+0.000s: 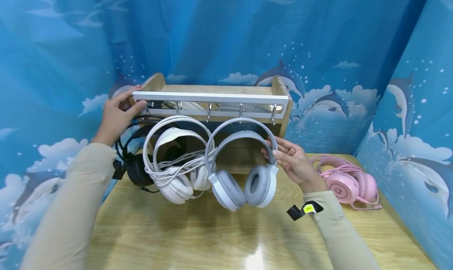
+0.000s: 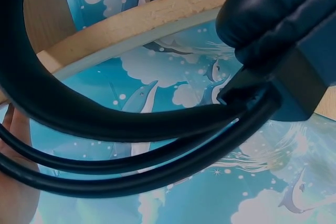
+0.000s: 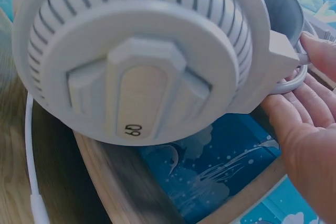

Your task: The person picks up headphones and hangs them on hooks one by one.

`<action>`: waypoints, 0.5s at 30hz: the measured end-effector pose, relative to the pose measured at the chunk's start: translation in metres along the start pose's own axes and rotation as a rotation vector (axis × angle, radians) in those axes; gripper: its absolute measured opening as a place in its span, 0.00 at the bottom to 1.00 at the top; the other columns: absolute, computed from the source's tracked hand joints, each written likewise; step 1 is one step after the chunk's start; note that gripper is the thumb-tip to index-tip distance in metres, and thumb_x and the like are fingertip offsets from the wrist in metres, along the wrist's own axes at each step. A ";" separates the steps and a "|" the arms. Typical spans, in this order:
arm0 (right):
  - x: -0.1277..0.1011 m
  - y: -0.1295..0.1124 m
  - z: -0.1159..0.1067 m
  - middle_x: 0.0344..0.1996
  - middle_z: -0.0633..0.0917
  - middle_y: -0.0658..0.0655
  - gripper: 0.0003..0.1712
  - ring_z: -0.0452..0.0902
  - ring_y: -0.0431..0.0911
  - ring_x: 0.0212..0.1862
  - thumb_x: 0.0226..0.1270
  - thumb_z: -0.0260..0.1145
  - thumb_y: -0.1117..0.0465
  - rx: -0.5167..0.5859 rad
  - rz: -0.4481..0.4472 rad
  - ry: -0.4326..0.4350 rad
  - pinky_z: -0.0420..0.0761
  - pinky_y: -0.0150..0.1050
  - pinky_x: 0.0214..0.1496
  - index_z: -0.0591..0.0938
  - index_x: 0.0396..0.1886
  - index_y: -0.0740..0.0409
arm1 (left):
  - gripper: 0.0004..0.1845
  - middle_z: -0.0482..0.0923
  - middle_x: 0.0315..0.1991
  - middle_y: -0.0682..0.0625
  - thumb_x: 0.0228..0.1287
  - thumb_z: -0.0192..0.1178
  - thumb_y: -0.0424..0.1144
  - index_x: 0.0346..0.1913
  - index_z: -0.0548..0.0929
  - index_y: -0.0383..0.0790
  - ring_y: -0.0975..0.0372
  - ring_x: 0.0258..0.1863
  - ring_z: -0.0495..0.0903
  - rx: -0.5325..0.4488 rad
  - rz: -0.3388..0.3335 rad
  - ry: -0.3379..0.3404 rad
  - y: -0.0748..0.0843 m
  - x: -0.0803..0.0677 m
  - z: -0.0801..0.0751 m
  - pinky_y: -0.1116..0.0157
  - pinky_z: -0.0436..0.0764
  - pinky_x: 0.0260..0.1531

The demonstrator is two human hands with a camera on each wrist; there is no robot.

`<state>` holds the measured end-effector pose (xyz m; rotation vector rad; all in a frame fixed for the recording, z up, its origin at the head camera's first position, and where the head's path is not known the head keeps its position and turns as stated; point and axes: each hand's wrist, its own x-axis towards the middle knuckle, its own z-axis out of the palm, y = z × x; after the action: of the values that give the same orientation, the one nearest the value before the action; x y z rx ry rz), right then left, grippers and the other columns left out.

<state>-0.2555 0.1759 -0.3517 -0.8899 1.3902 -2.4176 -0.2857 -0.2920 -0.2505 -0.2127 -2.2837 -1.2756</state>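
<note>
In the head view my left hand (image 1: pixel 118 114) grips the left end of a wooden rack (image 1: pixel 212 97), its thumb on the white front rail. My right hand (image 1: pixel 297 164) pinches the right side of the headband of grey-and-white headphones (image 1: pixel 262 185). Their headband top is at the rail's hooks; whether it rests on one, I cannot tell. White headphones (image 1: pixel 175 189), wrapped in their cable, hang left of them. Black headphones (image 1: pixel 139 169) hang at the far left, below my left hand. The right wrist view shows the held headphones' ear cup (image 3: pixel 142 93) close up.
Pink headphones (image 1: pixel 341 185) lie on the wooden table (image 1: pixel 170 238) at the right, behind my right wrist. A metal hook (image 1: pixel 273 114) shows at the rail's right end. Blue dolphin-print curtain (image 1: pixel 219 34) surrounds the table at the back and sides.
</note>
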 end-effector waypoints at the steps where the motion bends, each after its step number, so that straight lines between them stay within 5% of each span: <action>1: 0.001 0.000 0.000 0.53 0.83 0.57 0.24 0.82 0.49 0.52 0.71 0.46 0.78 -0.001 0.002 0.003 0.79 0.39 0.56 0.73 0.62 0.61 | 0.26 0.68 0.68 0.53 0.64 0.61 0.48 0.66 0.74 0.51 0.62 0.61 0.74 -0.001 0.000 0.000 0.000 0.000 0.000 0.74 0.77 0.52; 15: 0.002 0.002 -0.009 0.53 0.83 0.54 0.24 0.80 0.48 0.54 0.71 0.51 0.77 -0.101 0.016 0.039 0.77 0.37 0.58 0.73 0.63 0.58 | 0.26 0.68 0.68 0.52 0.64 0.61 0.47 0.66 0.74 0.50 0.60 0.62 0.73 -0.009 -0.002 0.000 0.000 0.001 0.000 0.74 0.77 0.52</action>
<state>-0.2630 0.1801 -0.3563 -0.8550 1.5394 -2.3838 -0.2867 -0.2916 -0.2497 -0.2136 -2.2795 -1.2867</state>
